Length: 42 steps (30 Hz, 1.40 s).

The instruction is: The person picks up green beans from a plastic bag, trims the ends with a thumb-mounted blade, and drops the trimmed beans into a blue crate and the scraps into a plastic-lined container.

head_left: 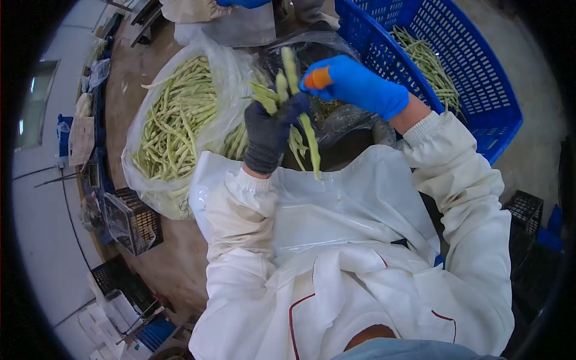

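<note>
Several long green beans [309, 135] are gripped by my left hand [270, 129], which wears a dark grey glove. The beans stick out above and below the closed fingers. Beside their upper part is my right hand [354, 84], in a blue glove, with its fingers closed around a small orange object [318, 78]; what that object is cannot be made out. To the left stands a large clear plastic bag [135, 141] full of green beans [177, 120]. A dark plastic bag [324, 45] lies just beyond my hands.
Blue perforated crates [480, 78] stand at the upper right, with green beans [426, 66] inside. A black crate [141, 219] is on the brown floor at the left. Another person's blue-gloved hand [246, 3] shows at the top edge. A white apron [354, 204] covers my lap.
</note>
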{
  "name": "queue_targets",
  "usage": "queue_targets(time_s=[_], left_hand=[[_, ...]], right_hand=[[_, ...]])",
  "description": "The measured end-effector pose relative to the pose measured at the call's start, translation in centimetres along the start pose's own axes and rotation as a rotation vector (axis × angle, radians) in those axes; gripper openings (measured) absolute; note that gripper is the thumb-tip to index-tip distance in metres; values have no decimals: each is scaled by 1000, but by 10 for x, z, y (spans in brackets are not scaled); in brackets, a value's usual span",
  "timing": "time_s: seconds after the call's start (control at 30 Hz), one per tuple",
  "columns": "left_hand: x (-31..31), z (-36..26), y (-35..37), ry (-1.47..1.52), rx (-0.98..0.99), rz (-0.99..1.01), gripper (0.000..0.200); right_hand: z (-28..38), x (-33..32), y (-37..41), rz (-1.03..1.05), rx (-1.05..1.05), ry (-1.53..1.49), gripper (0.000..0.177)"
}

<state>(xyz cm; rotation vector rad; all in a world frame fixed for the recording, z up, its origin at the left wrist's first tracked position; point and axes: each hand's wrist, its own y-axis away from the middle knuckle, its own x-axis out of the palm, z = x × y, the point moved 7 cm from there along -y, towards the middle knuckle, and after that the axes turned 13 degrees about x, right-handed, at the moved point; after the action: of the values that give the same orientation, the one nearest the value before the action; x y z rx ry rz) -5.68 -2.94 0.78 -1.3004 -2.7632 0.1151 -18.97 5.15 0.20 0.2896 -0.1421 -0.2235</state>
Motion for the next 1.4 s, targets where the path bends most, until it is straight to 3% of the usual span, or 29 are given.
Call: queue_targets(time_s=[0.1, 0.2, 0.3, 0.4, 0.5, 0.6, 0.7, 0.8, 0.9, 0.93, 1.0, 1.03, 1.13, 1.2, 1.3, 1.37, 1.4], left_hand=[[-28, -4, -16, 97, 195, -194, 24], [-75, -21, -31, 240, 308, -371, 28], [-99, -36, -29, 234, 380, -466, 29], [-98, -31, -29, 253, 388, -508, 31], [-92, -18, -28, 290, 350, -489, 33], [-82, -19, -27, 304, 373, -498, 33], [-76, -20, -24, 322, 373, -513, 31], [-71, -24, -24, 314, 384, -526, 31], [-103, -23, -24, 14, 356, -648, 33], [-108, -40, -23, -54, 550, -649, 33], [-106, -65, -12, -226, 652, -668, 39], [-105, -71, -14, -538, 744, -588, 42], [-44, -60, -12, -604, 691, -118, 44], [-16, -37, -11, -615, 708, 55, 42], [-10, -28, -10, -647, 615, 160, 35], [-14, -31, -6, -676, 534, 93, 26], [-15, -30, -4, -531, 473, 51, 25]], right_hand=[[-19, 18, 8, 130, 190, 25, 22], [-18, 11, 13, 169, 221, 121, 28], [-6, -24, 6, -250, -105, 515, 28], [-9, -25, 2, -450, -203, 470, 32], [-22, 9, -11, 27, -26, 296, 33], [-22, 36, -2, 188, 96, -1, 30], [-17, 43, 4, 99, 207, -114, 26], [-12, 28, -1, -55, 87, 10, 27], [21, 5, 15, -399, -40, 514, 23], [30, 1, 20, -493, -172, 657, 21], [43, -3, 32, -679, -441, 942, 18], [43, 0, 33, -679, -481, 1041, 19], [43, 17, 35, -628, -590, 1277, 20], [46, 38, 39, -542, -647, 1351, 20], [49, 44, 47, -480, -717, 1172, 19], [49, 31, 45, -477, -572, 691, 17], [45, 23, 42, -466, -496, 455, 17]])
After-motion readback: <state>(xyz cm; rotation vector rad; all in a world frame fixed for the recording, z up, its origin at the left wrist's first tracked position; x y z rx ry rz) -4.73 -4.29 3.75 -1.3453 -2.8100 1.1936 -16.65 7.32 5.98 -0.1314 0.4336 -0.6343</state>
